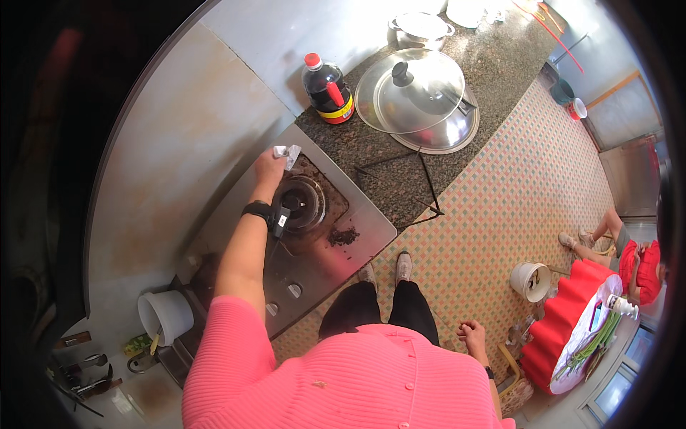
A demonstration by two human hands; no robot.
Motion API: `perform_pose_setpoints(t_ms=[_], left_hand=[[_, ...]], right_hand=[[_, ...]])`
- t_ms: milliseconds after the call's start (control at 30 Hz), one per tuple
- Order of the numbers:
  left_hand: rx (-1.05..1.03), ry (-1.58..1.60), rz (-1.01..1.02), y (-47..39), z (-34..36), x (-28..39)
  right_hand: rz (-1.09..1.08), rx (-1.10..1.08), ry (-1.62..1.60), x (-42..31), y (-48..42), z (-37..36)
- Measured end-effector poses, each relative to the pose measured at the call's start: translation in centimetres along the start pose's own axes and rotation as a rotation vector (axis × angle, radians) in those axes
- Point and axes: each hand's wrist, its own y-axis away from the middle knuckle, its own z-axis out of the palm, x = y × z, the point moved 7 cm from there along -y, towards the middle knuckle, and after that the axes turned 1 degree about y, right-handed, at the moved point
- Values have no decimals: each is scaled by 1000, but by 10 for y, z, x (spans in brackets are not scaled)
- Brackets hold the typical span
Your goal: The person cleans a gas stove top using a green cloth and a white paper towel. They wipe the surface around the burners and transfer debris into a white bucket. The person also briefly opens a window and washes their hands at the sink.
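My left hand [269,167] reaches over the gas stove [351,260] and grips a crumpled white wipe [289,154], maybe tissue or thin plastic. The wipe is at the back corner of the recessed burner pan, which has brown grime. Below my wrist is the round burner [300,204]. A heap of dark crumbs [343,236] lies on the steel top towards the front. Beside the stove, a black wire pot support [435,206] rests on the granite counter. My right hand [471,338] hangs at my side, fingers loosely bent, with nothing visible in it.
A dark sauce bottle [327,88], a glass-lidded pan [412,96] and a steel pot [422,29] stand on the counter [493,59]. A white bucket [528,281] is on the floor by a red-skirted table [554,322]. Another person [638,268] sits beyond.
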Motion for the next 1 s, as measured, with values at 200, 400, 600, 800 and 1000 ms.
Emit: perform_pose_setpoints(t_ms=[200,400,600,800,1000], left_hand=[[-7,-509,223,6,22,30],[43,-549,124,22,51,55],[17,-392,27,21,42,58],[-211,-270,275,47,49,64],[88,-300,67,11,18,39]], right_hand=[[-60,8,6,-12,-8,-5],[33,38,0,26,-22,-21],[62,35,-1,46,-22,-19],[55,19,-26,29,-20,-14],[29,56,-33,21,-14,-34]])
